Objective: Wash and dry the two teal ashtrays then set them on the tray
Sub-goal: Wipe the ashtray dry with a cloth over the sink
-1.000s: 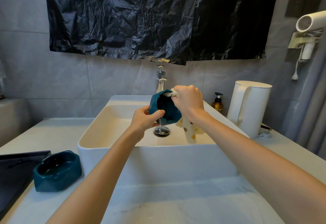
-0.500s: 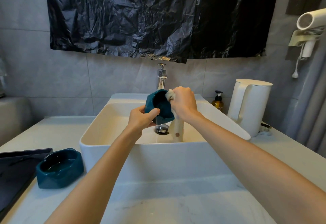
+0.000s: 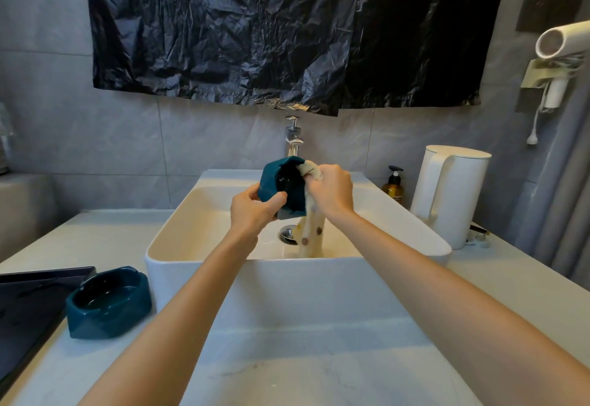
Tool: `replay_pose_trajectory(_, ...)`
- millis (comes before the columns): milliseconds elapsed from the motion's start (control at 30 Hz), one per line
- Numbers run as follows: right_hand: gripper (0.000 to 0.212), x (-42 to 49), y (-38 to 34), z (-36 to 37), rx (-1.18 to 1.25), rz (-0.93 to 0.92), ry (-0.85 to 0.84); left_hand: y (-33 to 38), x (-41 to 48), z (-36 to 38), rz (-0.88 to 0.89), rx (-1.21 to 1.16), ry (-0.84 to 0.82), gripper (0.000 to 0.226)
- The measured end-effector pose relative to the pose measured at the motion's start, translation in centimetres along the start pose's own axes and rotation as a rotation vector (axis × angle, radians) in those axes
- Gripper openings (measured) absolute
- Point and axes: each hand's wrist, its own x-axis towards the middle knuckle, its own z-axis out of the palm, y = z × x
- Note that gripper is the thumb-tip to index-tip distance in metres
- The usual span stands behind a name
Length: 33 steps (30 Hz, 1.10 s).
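Over the white sink [image 3: 198,265], my left hand [image 3: 252,211] grips a teal ashtray [image 3: 274,179] tilted on its side, its dark hollow facing right. My right hand [image 3: 332,191] holds a cream cloth with brown dots [image 3: 311,233]; the cloth's top end is pushed into the ashtray's hollow and its tail hangs down into the basin. A second teal ashtray [image 3: 108,302] sits upright on the counter left of the sink, with some water in it. The dark tray [image 3: 28,306] lies at the left edge, right beside that ashtray.
A chrome tap [image 3: 293,137] stands behind the sink, above the drain [image 3: 289,234]. A white kettle [image 3: 450,195] and an amber soap bottle [image 3: 393,185] stand to the right. A hair dryer [image 3: 562,51] hangs on the right wall. Black plastic sheeting covers the wall above.
The ashtray has turned in my left hand so its hollow faces right. My right hand shifted the cloth around the rim into the hollow, and the cloth's tail now hangs straight down.
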Motion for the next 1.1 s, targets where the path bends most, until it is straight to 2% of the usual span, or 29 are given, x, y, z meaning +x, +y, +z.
replay_pose_trajectory(133,0.016,-0.9,-0.5,1.5,0.340,0.418,-0.096,0.2,-0.4,-0.5,0.141,0.062,0.082,0.026)
replay_pose_trajectory(200,0.013,-0.9,-0.7,1.5,0.448,0.555,-0.158,0.2,-0.5,-0.6,0.184,0.084,0.091,0.030)
replay_pose_trajectory(267,0.030,-0.5,-0.5,1.2,0.474,0.622,-0.229,0.2,-0.5,-0.5,0.193,0.094,0.093,0.033)
replay_pose_trajectory(333,0.034,-0.1,-0.1,0.6,0.379,0.563,-0.243,0.1,-0.3,-0.3,0.187,0.111,0.065,0.034)
replay_pose_trajectory(367,0.027,0.0,0.1,0.3,0.289,0.474,-0.212,0.0,-0.3,-0.2,0.178,0.118,0.040,0.034)
replay_pose_trajectory(467,0.007,0.3,0.5,-0.8,0.006,0.057,-0.033,-0.3,-0.1,0.0,0.138,0.105,-0.038,0.031)
replay_pose_trajectory(533,0.008,0.1,0.4,-0.8,-0.039,-0.088,0.044,-0.3,0.0,0.1,0.139,0.091,-0.039,0.030)
replay_pose_trajectory(600,0.011,-0.3,0.2,-0.2,0.073,-0.023,0.113,-0.2,0.0,0.2,0.168,0.067,-0.005,0.027)
replay_pose_trajectory(667,0.017,-0.8,-0.3,0.4,0.246,0.175,0.129,0.0,-0.1,0.2,0.183,0.051,0.042,0.025)
replay_pose_trajectory(800,0.021,-2.1,-1.4,2.5,0.570,0.613,-0.049,-0.1,0.1,-0.2,0.187,0.031,0.139,0.021)
replay_pose_trajectory(867,0.021,-2.3,-1.9,3.4,0.723,0.744,-0.154,-0.2,0.2,-0.5,0.201,0.030,0.170,0.023)
replay_pose_trajectory(967,0.025,-1.9,-2.2,3.3,0.749,0.743,-0.216,-0.3,0.2,-0.7,0.214,0.040,0.159,0.027)
replay_pose_trajectory(1100,0.019,-1.0,-1.2,1.9,0.540,0.609,-0.085,-0.5,0.4,-0.2,0.246,0.075,0.009,0.036)
